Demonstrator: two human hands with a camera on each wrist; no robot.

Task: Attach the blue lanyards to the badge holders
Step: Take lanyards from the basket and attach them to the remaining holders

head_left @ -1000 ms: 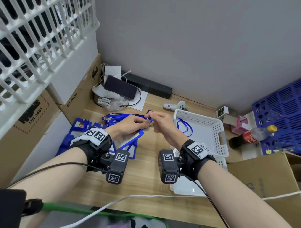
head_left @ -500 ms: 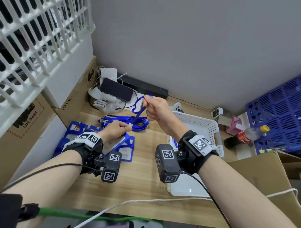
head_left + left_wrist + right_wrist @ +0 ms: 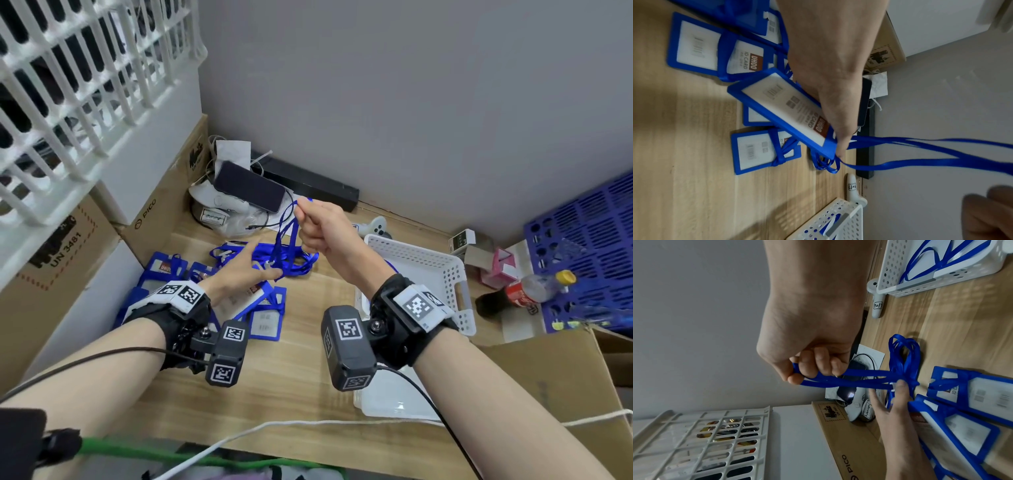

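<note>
Light wooden table [image 3: 294, 370] against a grey wall [image 3: 428, 102], cardboard boxes [image 3: 161, 212] beyond the left hand, white perforated basket [image 3: 442, 274] just right of the right wrist. Blue lanyard [image 3: 286, 236], a thin glossy ribbon doubled into strands, stretched taut between the hands, long axis rising from left to right hand. Right hand [image 3: 323, 226] raised, fist curled round the loop end. Left hand [image 3: 239, 277] low, gripping a blue-framed badge holder [image 3: 789, 112] (label reads UHOO ID CARD) by thumb at its slotted end, other fingers spread. More badge holders [image 3: 267, 322] flat beneath the left wrist.
</note>
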